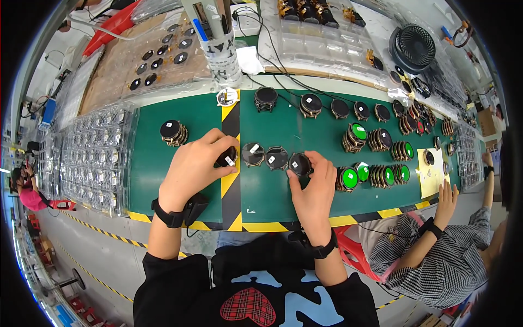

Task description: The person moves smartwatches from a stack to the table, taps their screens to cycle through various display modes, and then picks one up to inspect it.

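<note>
1. Left hand [192,164], fingers nearly closed, pinches a round, black, white-labelled disc [224,156] at yellow-black striped tape [231,119].
2. Right hand [316,192], half-curled, pinches a matching disc [299,164] on the green bench [267,199].
3. Careless sliding could scrape the neighbouring disc [277,158].

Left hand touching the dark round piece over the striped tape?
Touching: in the head view, the left hand grips the dark round piece between thumb and fingers.
</note>
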Demonstrator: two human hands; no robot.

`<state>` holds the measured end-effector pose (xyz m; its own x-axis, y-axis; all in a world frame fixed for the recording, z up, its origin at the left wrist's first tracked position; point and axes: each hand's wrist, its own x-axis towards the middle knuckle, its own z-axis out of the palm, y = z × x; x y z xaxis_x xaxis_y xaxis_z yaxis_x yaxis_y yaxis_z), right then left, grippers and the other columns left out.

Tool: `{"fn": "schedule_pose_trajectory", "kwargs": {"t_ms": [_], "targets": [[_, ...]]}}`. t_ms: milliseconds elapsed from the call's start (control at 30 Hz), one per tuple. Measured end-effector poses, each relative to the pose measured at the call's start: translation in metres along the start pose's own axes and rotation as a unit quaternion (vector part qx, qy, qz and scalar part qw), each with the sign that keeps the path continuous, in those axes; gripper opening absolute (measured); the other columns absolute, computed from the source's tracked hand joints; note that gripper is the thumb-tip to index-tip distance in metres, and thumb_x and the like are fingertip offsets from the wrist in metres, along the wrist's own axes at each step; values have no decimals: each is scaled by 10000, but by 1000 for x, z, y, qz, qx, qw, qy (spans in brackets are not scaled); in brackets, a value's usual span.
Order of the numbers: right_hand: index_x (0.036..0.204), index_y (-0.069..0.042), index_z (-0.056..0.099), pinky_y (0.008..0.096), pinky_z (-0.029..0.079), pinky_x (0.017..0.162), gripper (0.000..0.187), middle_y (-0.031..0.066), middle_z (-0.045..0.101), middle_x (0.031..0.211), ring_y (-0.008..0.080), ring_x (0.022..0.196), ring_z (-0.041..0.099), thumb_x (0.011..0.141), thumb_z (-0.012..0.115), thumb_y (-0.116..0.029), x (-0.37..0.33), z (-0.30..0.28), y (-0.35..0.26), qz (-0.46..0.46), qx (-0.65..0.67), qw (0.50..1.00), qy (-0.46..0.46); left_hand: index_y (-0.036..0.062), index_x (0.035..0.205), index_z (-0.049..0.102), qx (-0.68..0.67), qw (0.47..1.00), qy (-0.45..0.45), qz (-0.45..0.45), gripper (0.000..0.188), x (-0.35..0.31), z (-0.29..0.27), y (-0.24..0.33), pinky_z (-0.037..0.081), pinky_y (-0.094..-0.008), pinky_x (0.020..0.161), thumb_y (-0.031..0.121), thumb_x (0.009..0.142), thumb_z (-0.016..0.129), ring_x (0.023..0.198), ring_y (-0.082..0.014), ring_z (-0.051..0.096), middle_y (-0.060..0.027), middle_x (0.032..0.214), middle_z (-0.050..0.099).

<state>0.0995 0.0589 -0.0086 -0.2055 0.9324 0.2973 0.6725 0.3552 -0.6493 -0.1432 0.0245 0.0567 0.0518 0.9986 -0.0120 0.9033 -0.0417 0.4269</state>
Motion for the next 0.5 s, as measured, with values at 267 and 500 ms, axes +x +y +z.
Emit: {"fn": "schedule_pose_trajectory", "kwargs": {"t_ms": [267, 500], "targets": [[1283, -28, 554, 417, 477, 910, 575, 154, 582, 1201, 323, 1111, 538, 775, 820, -58, 2, 1, -5, 31, 17, 999, -25, 118, 1116, 680, -50, 998, -22, 21, 426, 3, 2, -17, 551, -336, 665, 140, 730, 861, 726, -224, 671, -42, 1097, 605], [1299, -51, 566, 509, 386, 1085, 650, 180, 445, 1451, 419, 1323, 413, 740, 869, -186, 3, -1, -19, -60, -69, 996, -14, 95, 1086, 679, -100, 994, -48, 24, 380, 8, 1, -21, 549, -383, 703, 133, 745, 844, 795, -275, 675, -59, 1073, 593]]}}
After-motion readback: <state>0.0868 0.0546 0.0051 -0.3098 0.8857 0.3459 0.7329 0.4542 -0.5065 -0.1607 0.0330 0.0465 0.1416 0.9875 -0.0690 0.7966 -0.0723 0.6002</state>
